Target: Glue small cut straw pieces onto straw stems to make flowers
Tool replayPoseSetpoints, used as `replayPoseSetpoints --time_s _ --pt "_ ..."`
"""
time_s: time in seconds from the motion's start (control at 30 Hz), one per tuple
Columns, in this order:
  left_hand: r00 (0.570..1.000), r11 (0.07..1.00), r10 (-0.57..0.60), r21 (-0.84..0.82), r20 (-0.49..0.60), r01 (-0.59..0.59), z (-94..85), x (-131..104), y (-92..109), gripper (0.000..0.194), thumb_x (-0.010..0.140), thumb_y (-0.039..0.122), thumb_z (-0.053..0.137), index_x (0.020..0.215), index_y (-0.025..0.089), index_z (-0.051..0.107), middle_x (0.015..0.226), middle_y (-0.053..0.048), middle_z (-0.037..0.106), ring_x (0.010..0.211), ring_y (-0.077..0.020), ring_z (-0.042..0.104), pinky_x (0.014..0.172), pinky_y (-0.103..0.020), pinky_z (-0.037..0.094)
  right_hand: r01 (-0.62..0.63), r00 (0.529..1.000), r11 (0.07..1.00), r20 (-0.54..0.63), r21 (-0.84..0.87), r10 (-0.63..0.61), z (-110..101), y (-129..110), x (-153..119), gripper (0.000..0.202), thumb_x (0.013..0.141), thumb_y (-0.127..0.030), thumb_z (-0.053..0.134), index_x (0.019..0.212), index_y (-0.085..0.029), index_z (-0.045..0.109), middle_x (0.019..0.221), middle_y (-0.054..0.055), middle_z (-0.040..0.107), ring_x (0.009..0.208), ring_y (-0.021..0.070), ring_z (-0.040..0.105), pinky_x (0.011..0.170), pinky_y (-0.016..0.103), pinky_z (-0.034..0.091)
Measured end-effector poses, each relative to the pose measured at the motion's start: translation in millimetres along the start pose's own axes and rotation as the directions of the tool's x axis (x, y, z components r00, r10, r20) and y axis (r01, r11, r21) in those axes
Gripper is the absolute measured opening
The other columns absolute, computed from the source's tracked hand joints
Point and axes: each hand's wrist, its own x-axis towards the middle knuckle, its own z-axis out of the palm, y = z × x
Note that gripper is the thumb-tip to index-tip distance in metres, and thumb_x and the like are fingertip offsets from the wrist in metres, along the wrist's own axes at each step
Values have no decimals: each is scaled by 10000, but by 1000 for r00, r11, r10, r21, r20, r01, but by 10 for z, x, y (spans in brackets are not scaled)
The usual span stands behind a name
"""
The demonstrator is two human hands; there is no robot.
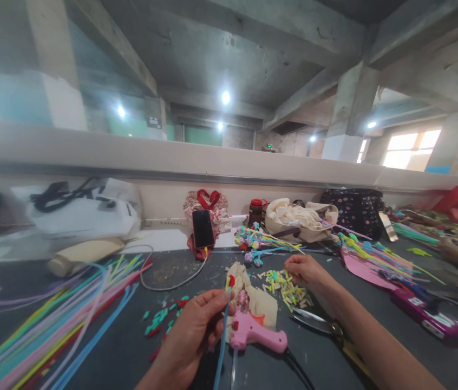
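My left hand [202, 319] pinches a blue stem [221, 346] with a small red and yellow piece at its top. Just right of it lies a pink glue gun [257, 333], its nozzle over a crumpled beige cloth [267, 306]. My right hand [304, 269] has its fingers bent together at the upper edge of a pile of short yellow and cream pieces [288, 287]; whatever its fingertips hold is too small to make out. Scissors [318, 323] lie below my right hand, partly under the forearm.
Long coloured stems [66, 330] spread at the left, near green and red bits [158, 320]. Behind stand a phone [203, 228], finished stems [255, 238] and bags. At the right are a purple device [426, 312], a pink sheet [365, 269] and another person's hand.
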Motion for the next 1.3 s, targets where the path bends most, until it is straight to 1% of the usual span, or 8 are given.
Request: replayPoseSetpoints --time_s 0.13,0.27,0.47,0.63,0.77,0.9,1.13,1.3 --pt "999 999 26 41 20 -27 14 9 -24 267 645 373 626 590 122 552 384 59 437 295 0 282 314 -122 151 46 999 991 0 125 -46 28 -104 -101 128 645 -282 531 601 -162 528 443 -49 529 389 76 495 330 158 261" --pt "1000 1000 14 15 2 -14 21 19 -29 259 638 366 633 592 125 552 428 44 488 297 3 291 315 -123 155 48 999 980 -21 194 -45 71 -142 -134 67 580 -221 556 586 -159 529 420 -69 491 363 69 481 322 155 223" --pt "1000 1000 -7 -4 15 7 48 -11 -19 241 628 347 641 593 123 558 398 46 473 304 -4 298 319 -122 163 49 999 944 3 325 -53 133 -301 -292 124 603 -273 578 612 -158 532 452 -67 490 355 44 420 329 156 210" --pt "1000 999 -10 -33 2 10 80 -28 -25 284 620 395 632 629 116 579 374 54 443 304 -14 332 324 -133 158 92 974 858 133 505 -182 450 -678 -554 150 596 -279 631 649 -161 553 465 -52 535 363 50 421 345 162 254" --pt "997 1000 5 -28 -73 -7 42 23 -37 365 554 463 650 669 123 581 370 53 459 288 -32 346 320 -152 158 169 960 838 108 518 -260 755 -866 -654 83 600 -222 610 618 -169 549 458 -45 560 375 68 464 347 165 280" --pt "995 999 44 -24 -90 -46 17 59 -51 361 563 472 641 684 144 553 363 57 463 286 -41 346 327 -157 164 188 967 843 56 505 -250 916 -918 -682 74 621 -227 587 618 -173 537 440 -40 568 353 69 440 347 170 296" --pt "991 997 80 27 -107 -78 77 15 -50 328 578 456 641 666 166 516 338 74 452 253 -38 323 326 -160 182 161 981 821 5 547 -196 1005 -918 -760 145 598 -278 631 588 -175 529 439 -40 544 369 81 437 361 185 331" --pt "984 993 102 79 -146 -91 81 -2 -85 314 608 465 607 668 174 506 316 99 390 251 -28 273 330 -152 134 166 982 798 -27 580 -185 1086 -872 -775 132 610 -274 631 608 -184 535 482 -33 562 414 97 477 386 193 355"
